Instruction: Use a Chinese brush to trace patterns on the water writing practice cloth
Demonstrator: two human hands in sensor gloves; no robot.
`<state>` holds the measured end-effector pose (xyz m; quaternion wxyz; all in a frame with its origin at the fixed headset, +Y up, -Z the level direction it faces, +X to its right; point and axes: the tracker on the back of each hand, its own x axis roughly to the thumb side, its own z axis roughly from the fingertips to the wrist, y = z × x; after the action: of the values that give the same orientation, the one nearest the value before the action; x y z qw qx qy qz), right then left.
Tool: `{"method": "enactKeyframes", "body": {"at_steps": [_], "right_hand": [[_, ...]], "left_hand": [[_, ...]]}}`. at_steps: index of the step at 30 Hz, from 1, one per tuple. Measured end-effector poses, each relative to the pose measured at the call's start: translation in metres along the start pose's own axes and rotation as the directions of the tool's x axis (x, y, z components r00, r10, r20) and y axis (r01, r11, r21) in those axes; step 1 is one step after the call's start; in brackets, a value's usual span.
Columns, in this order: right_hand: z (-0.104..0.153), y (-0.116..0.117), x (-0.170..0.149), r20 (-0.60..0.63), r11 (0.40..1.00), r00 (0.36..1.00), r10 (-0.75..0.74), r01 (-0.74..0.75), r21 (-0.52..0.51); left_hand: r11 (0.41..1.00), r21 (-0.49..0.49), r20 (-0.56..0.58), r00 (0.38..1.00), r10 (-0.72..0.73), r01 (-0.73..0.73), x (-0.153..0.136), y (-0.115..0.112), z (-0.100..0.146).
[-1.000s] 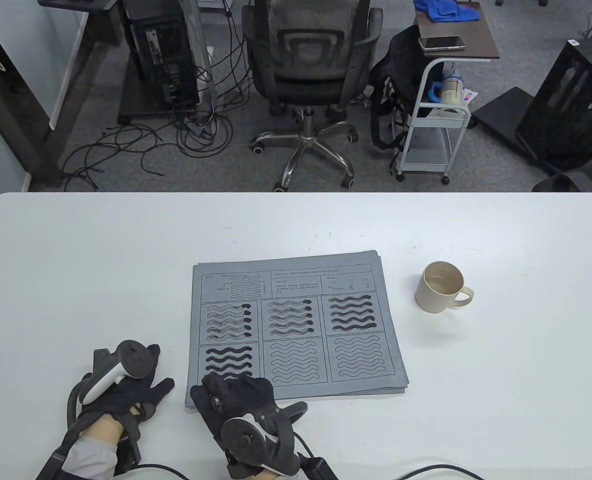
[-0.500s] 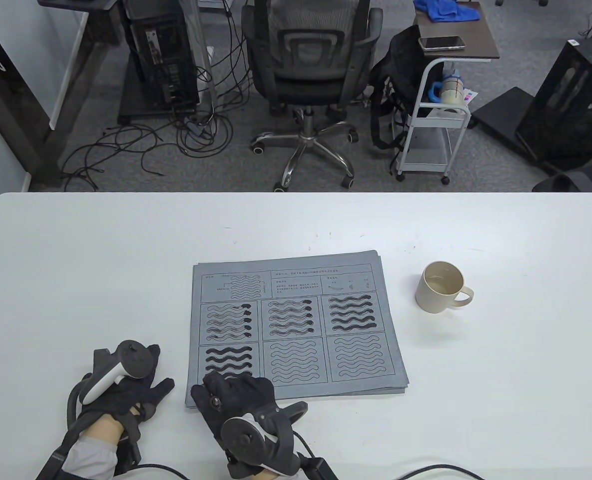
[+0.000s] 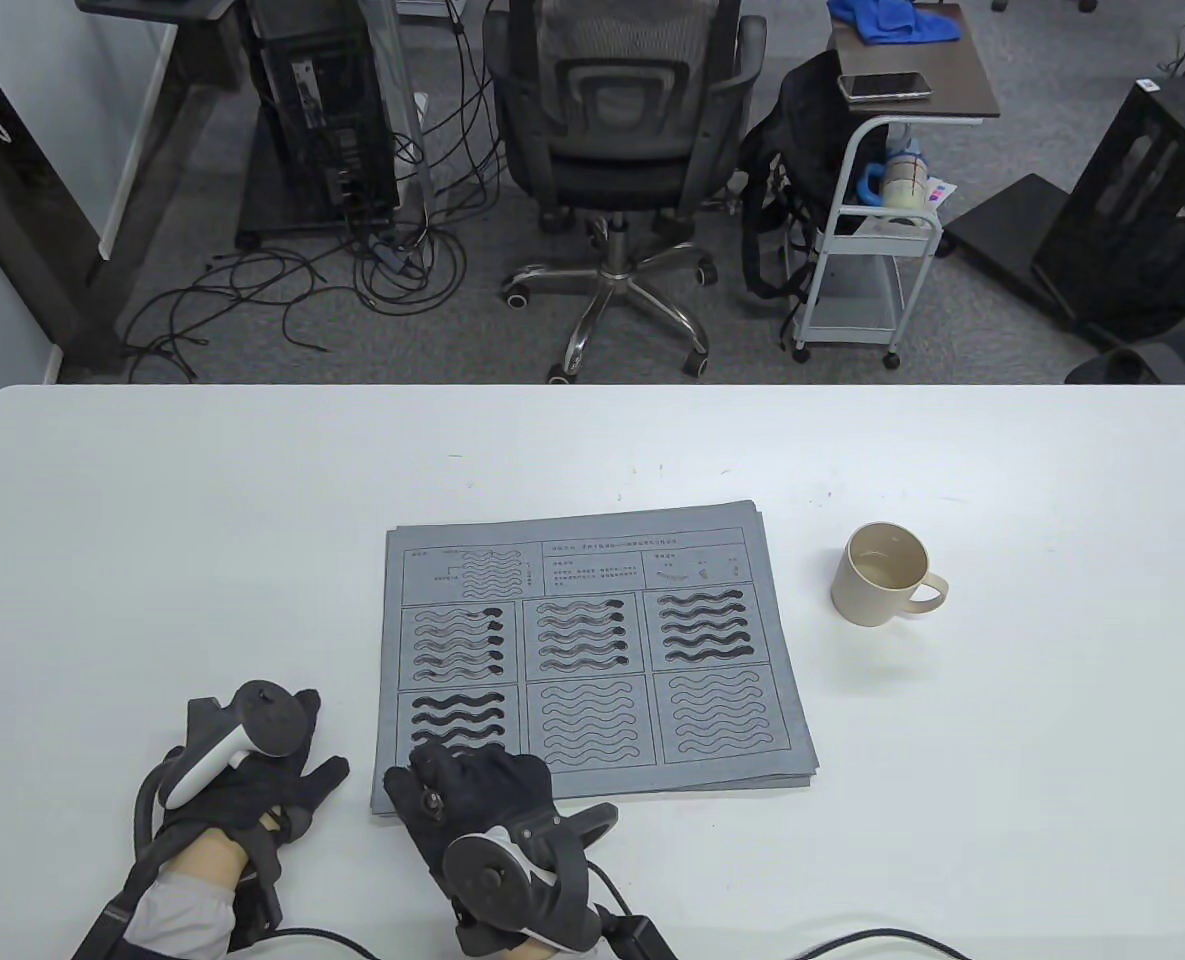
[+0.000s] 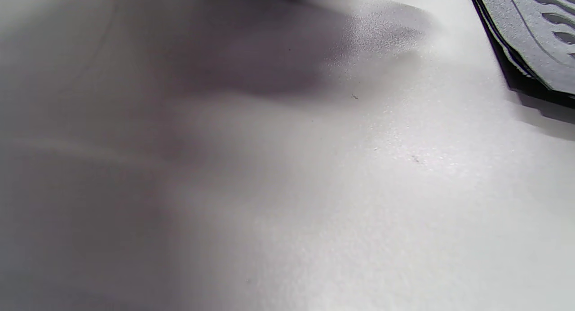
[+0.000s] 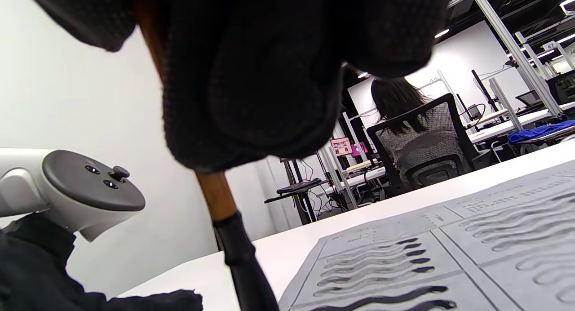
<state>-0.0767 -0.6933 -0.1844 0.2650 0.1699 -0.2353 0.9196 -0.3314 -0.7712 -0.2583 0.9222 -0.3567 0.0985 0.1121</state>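
The grey water writing cloth (image 3: 592,650) lies mid-table with six boxes of wavy lines; the upper three and the lower left box carry dark wet strokes. My right hand (image 3: 472,790) sits over the cloth's lower left corner and grips the brush; in the right wrist view the brown handle with its black ferrule (image 5: 233,239) points down at the cloth (image 5: 449,257) from under my gloved fingers (image 5: 251,77). The brush tip is hidden. My left hand (image 3: 252,770) rests flat on the table left of the cloth, holding nothing. The left wrist view shows bare table and the cloth's edge (image 4: 530,46).
A beige mug (image 3: 882,575) stands on the table right of the cloth. The white table (image 3: 202,520) stretches wide around it. Beyond the far edge are an office chair (image 3: 622,150), a small cart (image 3: 882,220) and floor cables.
My right hand has crept slightly right and up over the lower left box. The left hand, cloth and mug have not moved.
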Motion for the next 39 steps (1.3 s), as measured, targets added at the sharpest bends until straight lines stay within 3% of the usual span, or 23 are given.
{"method": "enactKeyframes", "body": {"at_steps": [39], "right_hand": [[0.0000, -0.0004, 0.0001, -0.002, 0.999, 0.999, 0.032, -0.032, -0.025]], "left_hand": [[1.000, -0.004, -0.001, 1.000, -0.002, 0.002, 0.0000, -0.0005, -0.0004]]}}
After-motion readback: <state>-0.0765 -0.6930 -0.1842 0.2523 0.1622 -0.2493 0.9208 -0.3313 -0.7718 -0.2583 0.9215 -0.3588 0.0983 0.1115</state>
